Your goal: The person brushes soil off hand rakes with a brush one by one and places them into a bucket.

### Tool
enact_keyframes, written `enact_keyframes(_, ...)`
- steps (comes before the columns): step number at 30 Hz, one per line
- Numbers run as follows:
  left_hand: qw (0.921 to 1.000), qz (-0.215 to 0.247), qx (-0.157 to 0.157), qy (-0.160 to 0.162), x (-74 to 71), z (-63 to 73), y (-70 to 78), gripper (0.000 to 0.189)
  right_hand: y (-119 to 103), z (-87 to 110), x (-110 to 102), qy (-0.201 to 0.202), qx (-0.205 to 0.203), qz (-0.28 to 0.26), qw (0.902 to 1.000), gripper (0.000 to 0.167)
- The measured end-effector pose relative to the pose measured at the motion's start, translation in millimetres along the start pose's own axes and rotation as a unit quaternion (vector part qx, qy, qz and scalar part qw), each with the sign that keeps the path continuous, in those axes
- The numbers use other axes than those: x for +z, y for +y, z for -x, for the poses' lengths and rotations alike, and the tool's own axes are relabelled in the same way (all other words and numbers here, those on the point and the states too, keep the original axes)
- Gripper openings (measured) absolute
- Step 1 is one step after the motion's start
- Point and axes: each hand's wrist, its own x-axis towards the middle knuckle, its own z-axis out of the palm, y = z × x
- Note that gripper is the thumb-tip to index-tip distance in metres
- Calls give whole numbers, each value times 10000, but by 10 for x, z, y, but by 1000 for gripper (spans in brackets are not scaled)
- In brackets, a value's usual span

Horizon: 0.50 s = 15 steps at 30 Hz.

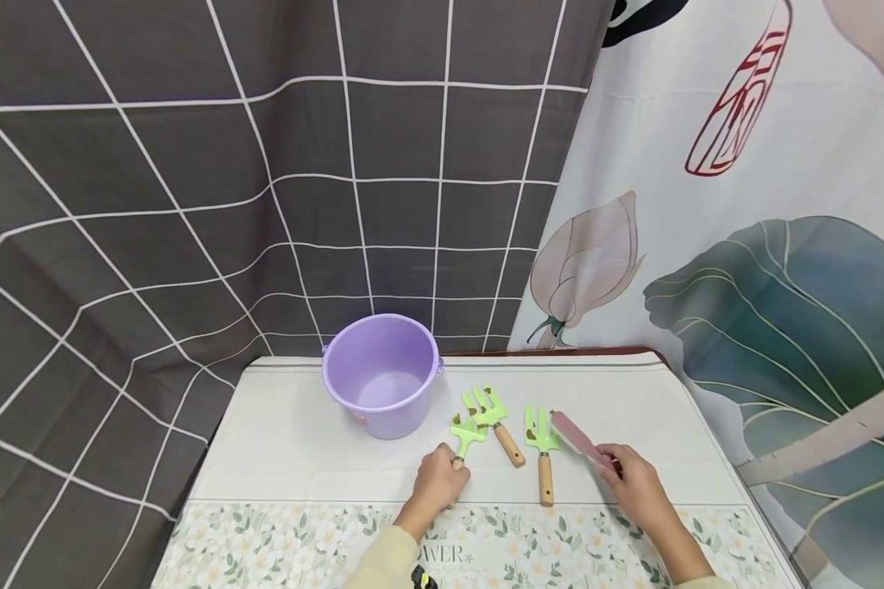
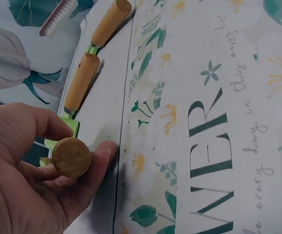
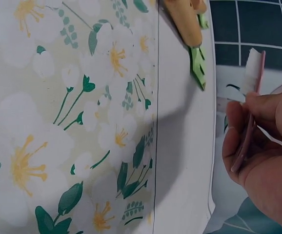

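Pink brush gripped by right fingers; left fingers pinch green fork; purple bucket upright, inner bottom visible.

Bucket on table, left of garden tools, brush rightmost

small fork: light green, brown blotches on tines, round-ended wooden handle; lower centre of head view, tines toward top of frame, handle gripped by left hand. brush: dusty pink back, white bristles; lower right of head view, held in the air by right hand, slanting up to the left, bristle end foremost.
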Motion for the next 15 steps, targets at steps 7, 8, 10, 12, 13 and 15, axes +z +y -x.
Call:
enact_keyframes(7,9923,1143,-205,-424,-35,-29,-8,18,-36,-12,-14,37,-10,-40,10000,30)
enact_keyframes(8,9918,1172,-203,-458,-39,-30,0,18,-38,-17,-14,44,-17,-41,10000,30)
enact_keyframes(10,9912,1196,-196,-531,-37,-41,-6,18,-38,-26,-9,75,-55,-50,9999,30)
enact_keyframes(12,9908,1198,-200,-597,-40,-44,-5,18,-43,-30,-3,123,-84,-79,9999,30)
enact_keyframes(13,9905,1209,-212,-624,-43,-45,-3,19,-48,-30,0,147,-87,-94,9998,30)
enact_keyframes(15,9904,1183,-253,-674,-52,-48,2,19,-55,-30,4,217,-86,-103,9997,29)
